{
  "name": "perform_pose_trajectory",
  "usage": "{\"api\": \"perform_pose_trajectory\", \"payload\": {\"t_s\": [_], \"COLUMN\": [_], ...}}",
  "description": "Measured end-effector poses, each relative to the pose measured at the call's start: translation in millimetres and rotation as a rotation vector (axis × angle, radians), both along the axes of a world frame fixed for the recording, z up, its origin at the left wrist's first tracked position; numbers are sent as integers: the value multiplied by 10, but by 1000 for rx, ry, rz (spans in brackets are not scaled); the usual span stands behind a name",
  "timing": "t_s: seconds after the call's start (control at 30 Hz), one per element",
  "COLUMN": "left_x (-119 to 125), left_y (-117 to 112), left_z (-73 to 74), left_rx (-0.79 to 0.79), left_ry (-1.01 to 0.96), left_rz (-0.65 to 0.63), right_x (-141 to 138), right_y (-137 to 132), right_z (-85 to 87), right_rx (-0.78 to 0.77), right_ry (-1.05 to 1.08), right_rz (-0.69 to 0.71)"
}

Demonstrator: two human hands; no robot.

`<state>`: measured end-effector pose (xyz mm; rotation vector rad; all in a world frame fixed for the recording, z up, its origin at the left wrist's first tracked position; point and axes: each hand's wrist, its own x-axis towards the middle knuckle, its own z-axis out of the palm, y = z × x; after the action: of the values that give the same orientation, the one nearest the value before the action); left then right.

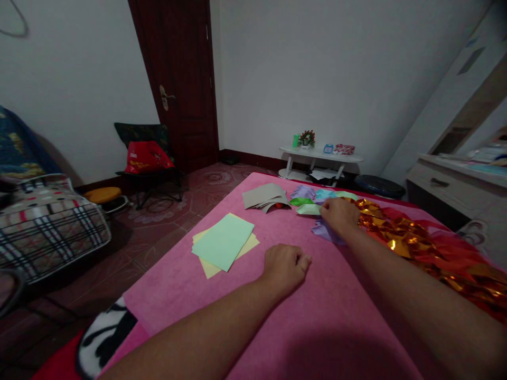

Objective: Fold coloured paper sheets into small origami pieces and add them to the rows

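Note:
My right hand (339, 214) reaches to the far part of the pink cloth (317, 311), its fingers closed on the end of a pale green folded paper (308, 210). Crumpled or folded papers lie around it: a bright green one (301, 201), a purple one (327, 231) and a light blue one (325, 195). My left hand (284, 265) rests on the cloth as a loose fist, with nothing showing in it. To its left, a mint green sheet stack (224, 240) lies askew over yellow sheets (208, 268). Grey sheets (263, 196) are fanned out beyond.
Shiny orange-gold foil (396, 232) spreads along the right side of the covered surface. Behind stands a white side table (322, 155) with a small potted plant (306, 139). A folding chair holds a red bag (147, 157) near the dark door (182, 79). A drawer cabinet (439, 184) stands right.

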<state>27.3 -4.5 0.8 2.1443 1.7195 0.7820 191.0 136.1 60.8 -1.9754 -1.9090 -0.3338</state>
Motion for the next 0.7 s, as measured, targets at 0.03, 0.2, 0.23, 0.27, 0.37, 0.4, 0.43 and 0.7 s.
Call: {"api": "perform_pose_trajectory", "payload": {"t_s": [0.03, 0.2, 0.23, 0.27, 0.37, 0.4, 0.43, 0.7], "left_x": [1, 17, 19, 19, 12, 7, 3, 6], "left_y": [6, 34, 37, 38, 34, 32, 29, 11], "left_z": [-4, -30, -34, -35, -29, -25, -19, 16], "left_rx": [-8, -12, -10, -9, -9, -9, -9, 5], "left_ry": [-1, 8, 9, 9, 7, 9, 11, 46], "left_rz": [-4, 0, 3, 4, -1, -5, -11, 7], "right_x": [-12, -45, -47, -48, -58, -70, -89, -425], "right_y": [55, 253, 270, 278, 251, 219, 169, -1369], "right_z": [-19, -124, -141, -155, -162, -146, -117, 508], "right_rx": [-12, -41, -40, -36, 5, 27, 48, 323], "right_ry": [-9, -9, 0, 10, 58, 78, 93, 802], "right_rz": [-9, -36, -27, -14, 41, 58, 74, 675]}}
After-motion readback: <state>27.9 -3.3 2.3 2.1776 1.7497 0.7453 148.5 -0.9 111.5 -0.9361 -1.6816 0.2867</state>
